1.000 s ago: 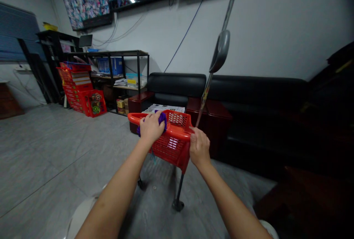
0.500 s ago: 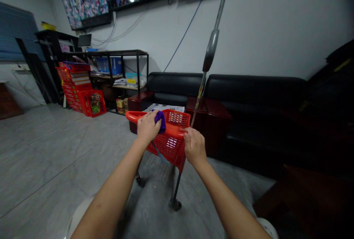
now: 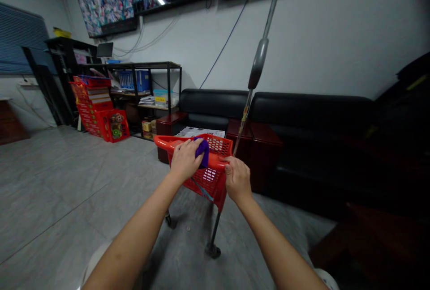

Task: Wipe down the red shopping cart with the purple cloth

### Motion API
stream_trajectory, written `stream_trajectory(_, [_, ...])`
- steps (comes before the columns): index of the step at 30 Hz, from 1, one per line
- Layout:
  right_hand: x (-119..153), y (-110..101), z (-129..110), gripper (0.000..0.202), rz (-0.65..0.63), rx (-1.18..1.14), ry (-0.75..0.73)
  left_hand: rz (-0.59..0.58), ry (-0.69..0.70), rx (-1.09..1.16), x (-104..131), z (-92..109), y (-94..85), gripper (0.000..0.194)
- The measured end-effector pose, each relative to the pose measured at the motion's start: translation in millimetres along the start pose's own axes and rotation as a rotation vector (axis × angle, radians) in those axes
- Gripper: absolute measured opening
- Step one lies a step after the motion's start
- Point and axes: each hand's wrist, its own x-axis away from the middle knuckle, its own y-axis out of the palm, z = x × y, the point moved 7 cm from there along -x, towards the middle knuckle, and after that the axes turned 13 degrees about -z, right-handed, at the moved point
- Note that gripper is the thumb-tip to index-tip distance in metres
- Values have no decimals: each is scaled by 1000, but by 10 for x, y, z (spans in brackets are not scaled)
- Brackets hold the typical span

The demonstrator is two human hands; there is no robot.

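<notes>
Both hands work the cart (image 3: 220, 144): my left (image 3: 184, 160) presses a purple cloth (image 3: 202, 152) around its handle, my right (image 3: 238, 179) grips the end. Floor (image 3: 83, 200) opens leftward; the cart is red, perforated.

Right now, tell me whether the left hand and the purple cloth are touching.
Touching: the head view shows the left hand pressing the purple cloth against the handle.

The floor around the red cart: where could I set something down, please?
Bare floor lies left of the red cart, up to the red crates. The handle is crowded by the left hand, purple cloth and right hand.
</notes>
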Motion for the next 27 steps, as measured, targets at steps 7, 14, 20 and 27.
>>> stream_trajectory(7, [37,100,-128,42,113,-32,101,96,-130,-4,53,66,56,48])
stream_trajectory(14, [18,56,-227,38,41,35,79,5,74,102,86,250,138,43])
stream_trajectory(20, [26,72,-559,37,10,88,30,1,100,138,54,-145,-8,42])
stream_trajectory(27, [62,281,-730,45,-89,120,-63,46,1,193,163,-278,-102,40])
